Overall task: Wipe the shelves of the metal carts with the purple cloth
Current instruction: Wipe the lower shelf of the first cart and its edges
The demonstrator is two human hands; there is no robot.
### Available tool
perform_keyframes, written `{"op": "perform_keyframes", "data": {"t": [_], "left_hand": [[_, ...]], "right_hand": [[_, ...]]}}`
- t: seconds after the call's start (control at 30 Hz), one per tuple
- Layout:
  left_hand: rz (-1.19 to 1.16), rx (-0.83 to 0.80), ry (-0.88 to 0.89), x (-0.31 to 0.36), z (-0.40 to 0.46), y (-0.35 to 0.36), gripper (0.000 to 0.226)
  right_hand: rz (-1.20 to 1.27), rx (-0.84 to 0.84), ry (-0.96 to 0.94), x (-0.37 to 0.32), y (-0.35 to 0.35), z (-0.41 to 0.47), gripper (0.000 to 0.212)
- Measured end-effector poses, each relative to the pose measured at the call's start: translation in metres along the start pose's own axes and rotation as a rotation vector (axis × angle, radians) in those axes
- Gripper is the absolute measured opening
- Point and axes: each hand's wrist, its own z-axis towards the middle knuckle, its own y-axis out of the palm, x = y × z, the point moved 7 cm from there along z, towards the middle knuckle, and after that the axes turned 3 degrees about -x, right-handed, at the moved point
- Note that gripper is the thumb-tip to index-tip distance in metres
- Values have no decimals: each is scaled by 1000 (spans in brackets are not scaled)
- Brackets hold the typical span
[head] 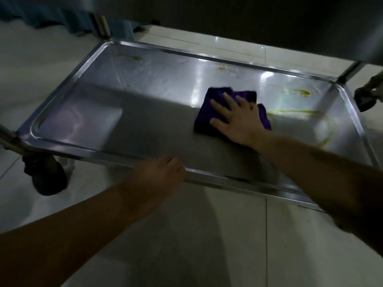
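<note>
A: On the lower shelf of the metal cart, right of the shelf's middle: purple cloth, bunched, lying flat. Right hand on top of it, palm down.

B: Fingers?

A: Spread wide and straight, pressing the cloth to the steel. No pinch, no curl round it. Left hand at the shelf's near rim, fingers curled over the edge, apparently bracing the cart. Blurred, so the exact grip is unclear.

B: Risks from here?

A: Yellow streaks just right of the cloth, a blot toward the shelf's far right corner, fainter marks along the far edge. With only flat-palm pressure, the cloth could slide out from under the hand on a fast stroke. Likely also that it smears the residue rather than lifting it. The cart stands on castors, below the shelf's near left corner; a hard push could roll it if the left hand lets go.

B: Light?

A: Dim under the upper shelf. Missed spots are probable.
</note>
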Motion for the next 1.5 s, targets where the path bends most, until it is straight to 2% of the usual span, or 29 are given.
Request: {"op": "perform_keyframes", "data": {"t": [0.1, 0.13, 0.2, 0.27, 0.33, 0.4, 0.47, 0.6, 0.73, 0.87, 0.97, 1.0, 1.1, 1.17, 1.27, 1.4, 1.5], "left_hand": [[4, -2, 10, 5, 5, -3, 58], [19, -25, 2, 6, 8, -5, 49], [-10, -112, -30, 9, 17, -6, 14], [-80, -167, -53, 13, 28, -1, 5], [-102, -208, -107, 17, 38, 9, 4], [-113, -212, -159, 19, 43, 19, 31], [-95, -234, -205, 20, 45, 17, 41], [-57, -240, -258, 19, 44, 14, 41], [-69, -221, -330, 16, 35, 21, 23], [-11, -254, -359, 20, 30, 22, 32], [-12, -289, -406, 28, 33, 23, 32], [-36, -276, -428, 32, 36, 25, 32], [-150, -193, -303, 59, 57, 28, 23], [-157, -218, -270, 73, 68, 37, 32], [-161, -270, -325, 77, 72, 41, 35], [-139, -228, -359, 75, 71, 39, 31], [-152, -228, -359, 77, 70, 38, 31]], "right_hand": [[10, -27, -168, -29, 18, -74, 68], [17, -45, -222, -34, 21, -91, 69], [40, -70, -290, -29, 21, -101, 69], [43, -49, -321, -18, 15, -85, 70], [27, -15, -278, 1, 9, -55, 72], [-12, 45, -174, 30, 2, -18, 68], [-41, 81, -50, 65, -7, 18, 62], [3, 45, 88, 110, -16, 54, 61], [19, 28, 112, 97, -8, 29, 63], [-15, 11, -43, 56, 13, -60, 72], [-19, -42, -188, 43, 23, -115, 68], [-9, -55, -217, 45, 23, -122, 67], [-17, -29, -240, 60, 19, -105, 67], [-19, 23, -211, 77, 12, -74, 70], [-30, 77, -84, 117, 1, -22, 78], [-8, 48, 125, 164, -7, 24, 64], [5, 35, 203, 170, -4, 24, 62]]}}
